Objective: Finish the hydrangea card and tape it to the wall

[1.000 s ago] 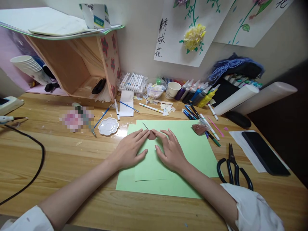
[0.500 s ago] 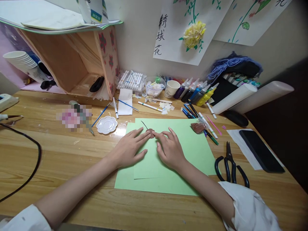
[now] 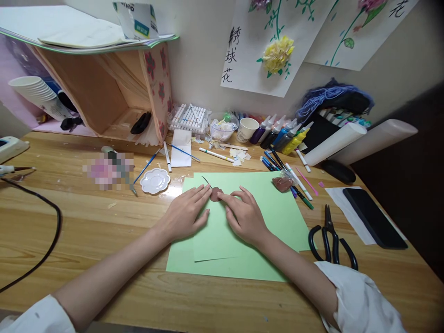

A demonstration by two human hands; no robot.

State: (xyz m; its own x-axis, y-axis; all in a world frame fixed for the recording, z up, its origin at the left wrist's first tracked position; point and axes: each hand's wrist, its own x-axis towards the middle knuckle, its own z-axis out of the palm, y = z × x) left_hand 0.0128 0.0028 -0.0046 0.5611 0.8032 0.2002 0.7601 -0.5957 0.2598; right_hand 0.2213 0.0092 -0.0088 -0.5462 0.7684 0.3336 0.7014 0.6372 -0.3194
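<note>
A flat, roundish brown piece of what looks like clay (image 3: 217, 194) lies on light green paper (image 3: 277, 212), near the sheet's far edge. My right hand (image 3: 245, 213) presses its index fingertip on the right side of this piece, its other fingers loosely bent and apart. Flat on the paper, my left hand (image 3: 187, 210) has its fingers stretched out and its fingertips at the piece's left edge. A thin dark curved line shows on the paper just beyond the left fingertips. Further right, a wrapped brown lump (image 3: 282, 184) rests on the sheet's edge.
Black-handled scissors (image 3: 331, 236) and a phone (image 3: 374, 217) lie to the right. Behind the paper are several markers, paint bottles (image 3: 274, 129), a paper cup (image 3: 247, 129) and a plastic bowl (image 3: 223, 127). A white flower-shaped palette (image 3: 155, 181) is at left, before an open box (image 3: 152, 92).
My left fingers have drawn back slightly to the left, off the brown piece, so more of it shows. My right index finger stays on it. The view has shifted a little.
</note>
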